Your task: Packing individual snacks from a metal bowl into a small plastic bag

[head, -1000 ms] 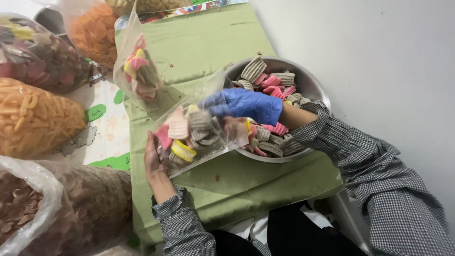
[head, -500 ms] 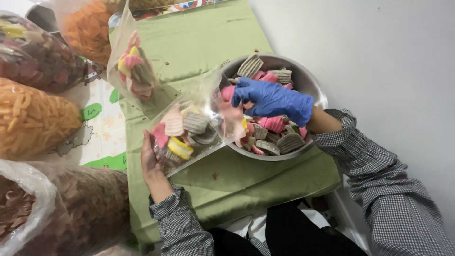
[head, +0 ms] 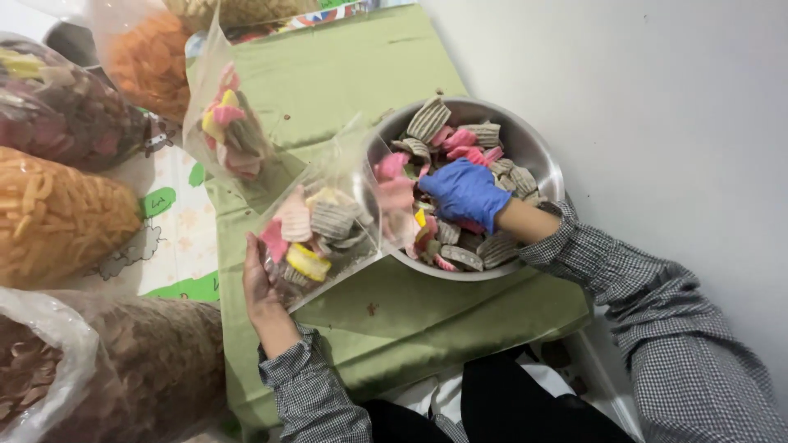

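Right hand (head: 465, 190), in a blue glove, is down in the round shiny metal bowl (head: 538, 152), fingers curled together over a heap of ridged grey, pink and yellow crackers (head: 460, 139). Can't tell whether anything's actually pinched under the glove, the fingertips are buried in the pile.

Left hand (head: 261, 287), bare, palm up under the small clear plastic bag of mixed crackers (head: 316, 230), fingers closed round its bottom edge. Bag's tilted, mouth resting vs. the bowl's near-left rim, and it's abt half full: pink, grey, one yellow piece near the bottom.

Bowl sits on a wrinkled olive-green cloth (head: 410, 312) covering the table, right end, near the plain white wall (head: 657, 98). Just behind the held bag, a second clear bag of the same crackers (head: 230, 127) stands upright on the cloth, top open.

Off to the left, big stuff: a large clear sack of orange stick snacks (head: 57, 217), another sack of dark reddish-brown chips (head: 57, 107) behind it, a third w/ orange curls (head: 156, 49) at the back, and a big sack of brown ring-shaped bits (head: 123, 361) closest to us. Those rest on a white sheet w/ green patches (head: 176, 238).

Both sleeves are small black-and-white check.
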